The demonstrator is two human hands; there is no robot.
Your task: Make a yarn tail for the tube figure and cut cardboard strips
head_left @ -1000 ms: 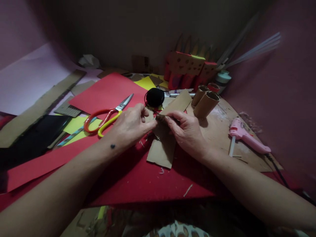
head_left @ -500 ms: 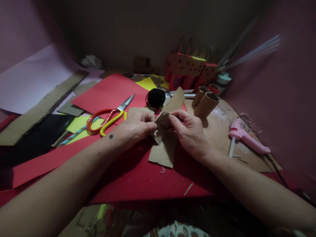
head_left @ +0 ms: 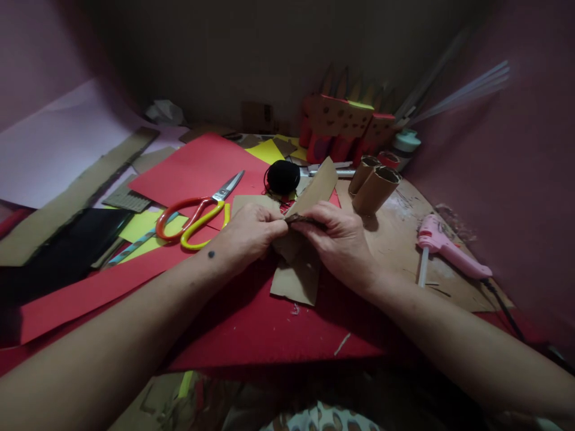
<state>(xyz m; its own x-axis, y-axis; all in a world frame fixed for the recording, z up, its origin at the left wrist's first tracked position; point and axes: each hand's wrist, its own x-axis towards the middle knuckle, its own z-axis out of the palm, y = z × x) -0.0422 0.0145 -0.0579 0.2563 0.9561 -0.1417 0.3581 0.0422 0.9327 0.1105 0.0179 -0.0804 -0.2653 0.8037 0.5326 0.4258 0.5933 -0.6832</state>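
Brown cardboard piece [head_left: 291, 240], centre of my view, pinched at both ends: I've the left hand [head_left: 254, 230] and right hand [head_left: 339, 244] closed on it above a cardboard strip [head_left: 295, 282]. Light, I'd judge, bendy but easily creased; best gripped near its edges.
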